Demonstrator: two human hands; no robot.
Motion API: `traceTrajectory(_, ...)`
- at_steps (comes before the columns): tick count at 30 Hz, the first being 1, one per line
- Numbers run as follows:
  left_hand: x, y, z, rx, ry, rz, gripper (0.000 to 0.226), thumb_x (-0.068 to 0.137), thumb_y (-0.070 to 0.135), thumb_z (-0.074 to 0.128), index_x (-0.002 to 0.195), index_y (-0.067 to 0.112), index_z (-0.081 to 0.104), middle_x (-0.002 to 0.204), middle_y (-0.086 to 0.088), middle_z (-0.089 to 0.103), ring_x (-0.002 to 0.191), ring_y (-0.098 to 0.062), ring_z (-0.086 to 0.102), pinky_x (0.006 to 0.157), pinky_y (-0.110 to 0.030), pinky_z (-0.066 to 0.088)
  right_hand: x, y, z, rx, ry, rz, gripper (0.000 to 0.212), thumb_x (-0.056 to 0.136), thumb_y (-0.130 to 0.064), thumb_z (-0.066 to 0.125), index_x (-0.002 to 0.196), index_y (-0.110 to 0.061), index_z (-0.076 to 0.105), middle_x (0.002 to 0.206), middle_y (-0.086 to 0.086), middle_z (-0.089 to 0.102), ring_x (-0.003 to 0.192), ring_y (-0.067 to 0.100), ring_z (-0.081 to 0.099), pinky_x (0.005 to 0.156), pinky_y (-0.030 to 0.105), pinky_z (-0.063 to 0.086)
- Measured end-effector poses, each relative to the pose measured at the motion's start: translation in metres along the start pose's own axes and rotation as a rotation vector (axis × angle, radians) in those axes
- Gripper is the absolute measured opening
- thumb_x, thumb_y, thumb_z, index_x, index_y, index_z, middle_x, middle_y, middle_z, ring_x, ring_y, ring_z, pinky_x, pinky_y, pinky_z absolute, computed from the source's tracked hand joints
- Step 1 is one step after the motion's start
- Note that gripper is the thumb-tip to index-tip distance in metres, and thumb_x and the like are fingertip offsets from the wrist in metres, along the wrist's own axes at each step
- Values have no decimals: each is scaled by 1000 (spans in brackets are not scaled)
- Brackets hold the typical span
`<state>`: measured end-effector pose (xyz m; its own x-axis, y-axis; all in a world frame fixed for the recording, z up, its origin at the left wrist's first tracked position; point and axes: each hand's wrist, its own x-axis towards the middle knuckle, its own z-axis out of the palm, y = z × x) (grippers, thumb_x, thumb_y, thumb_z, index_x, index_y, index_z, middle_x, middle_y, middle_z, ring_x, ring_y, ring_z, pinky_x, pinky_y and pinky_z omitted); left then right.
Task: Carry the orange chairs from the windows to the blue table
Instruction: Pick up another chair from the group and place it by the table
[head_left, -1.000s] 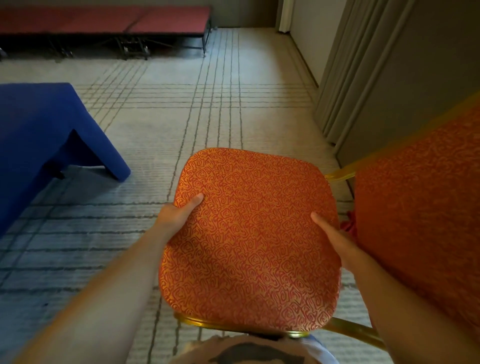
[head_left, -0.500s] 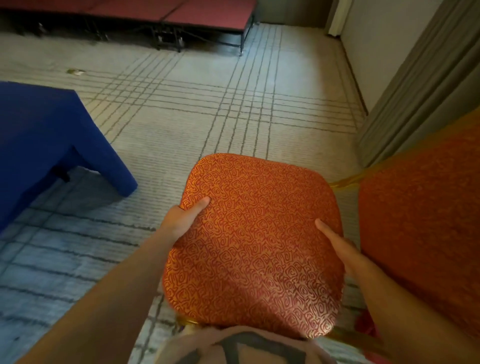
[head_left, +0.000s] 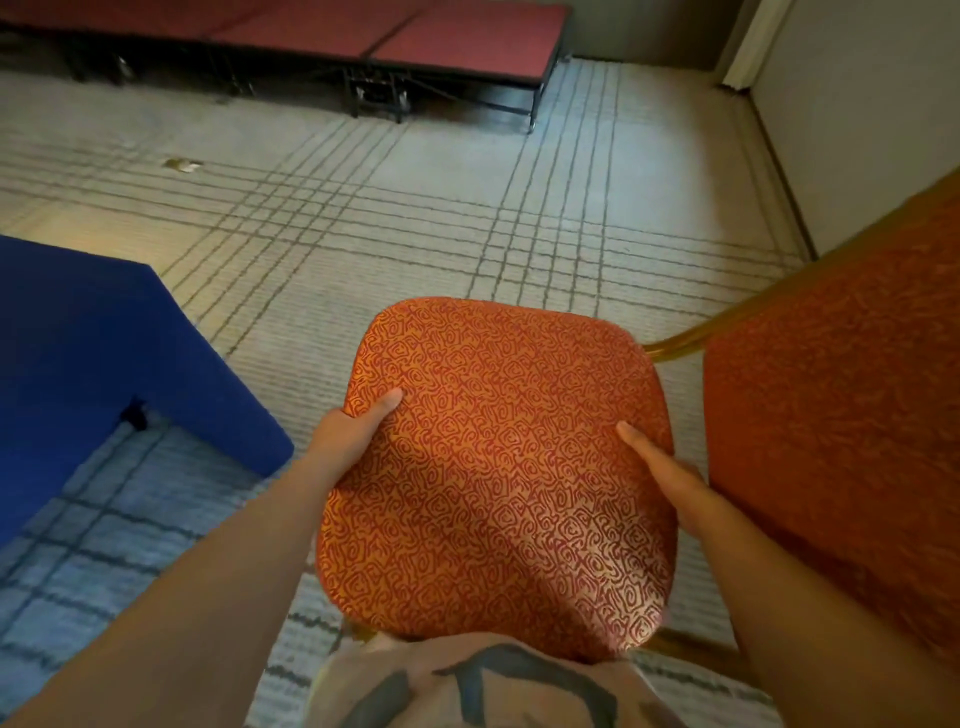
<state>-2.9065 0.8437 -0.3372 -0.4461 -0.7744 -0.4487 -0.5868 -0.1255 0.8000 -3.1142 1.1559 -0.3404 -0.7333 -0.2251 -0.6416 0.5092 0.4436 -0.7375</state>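
Both hands hold the orange chair (head_left: 498, 467) by its seat, off the carpet (head_left: 415, 208) and just right of the blue table (head_left: 104, 364).

The left hand (head_left: 348, 441) clamps the seat's left edge and the right hand (head_left: 665, 478) its right edge. Each has a thumb laid flat on the patterned cushion, and the other fingers are hidden under the rim. The backrest (head_left: 841, 441) stands at the right on a gold frame (head_left: 675, 345). The table's cloth-draped corner lies near the left forearm. Red platforms (head_left: 415, 41) line the far wall.

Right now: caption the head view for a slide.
Left hand and right hand grip the orange chair seat near the blue table.
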Motion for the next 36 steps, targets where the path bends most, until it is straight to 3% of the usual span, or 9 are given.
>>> traceTrajectory(5,111,81,-42,-4,62,37,95,61,79,65,126,10,59,122,-15,62,105,-31,60,85,-36,46,65,-110,67,34,-25,-65,90,62,-64,81,134,-13,58,125,11,65,109,28,62,103,41,46)
traceTrajectory(10,217,123,-60,-31,104,28,86,57,79,64,110,12,68,93,-5,64,80,-20,59,73,-29,43,147,-193,131,-2,-65,-77,89,62,-63,81,132,-12,59,120,11,67,105,28,63,100,40,48)
traceTrajectory(15,340,158,-74,-72,164,-20,92,59,80,65,117,9,66,112,-12,67,99,-28,63,86,-35,50,252,-290,202,-75,-134,-103,98,57,-65,81,133,-8,58,121,14,67,108,32,64,103,47,48)
traceTrajectory(19,426,201,-96,-138,213,-58,98,57,82,66,124,11,61,121,-13,63,102,-28,61,84,-32,46,328,-384,258,-147,-212,-92,103,53,-68,82,135,-10,56,119,16,67,106,35,65,100,51,49)
traceTrajectory(24,492,221,-132,-209,251,-108,89,52,83,68,110,16,69,101,-7,68,88,-21,65,81,-33,52,391,-454,334,-223,-332,-63,113,42,-70,82,136,-12,55,120,16,67,107,36,65,100,53,49)
traceTrajectory(26,517,225,-155,-233,286,-144,79,47,84,68,99,24,70,90,2,69,80,-14,65,68,-27,50,412,-477,376,-250,-376,-57,114,40,-71,82,134,-12,56,119,16,68,108,37,65,100,53,49)
traceTrajectory(29,563,223,-190,-238,342,-190,65,46,83,67,80,28,67,78,11,66,71,-8,63,59,-23,45,439,-504,443,-307,-432,-30,112,44,-69,81,137,-12,55,121,16,67,110,37,63,102,54,47)
traceTrajectory(32,613,218,-228,-258,384,-248,60,51,80,68,74,25,66,74,9,67,71,-12,64,61,-25,47,464,-536,514,-338,-491,-10,114,47,-69,80,141,-13,50,127,15,64,114,36,61,104,55,45)
traceTrajectory(36,682,225,-298,-278,443,-251,56,50,78,68,69,26,66,55,19,63,58,0,61,48,-17,43,486,-583,620,-352,-507,-57,110,51,-66,80,142,-12,50,127,15,64,113,35,61,104,54,46)
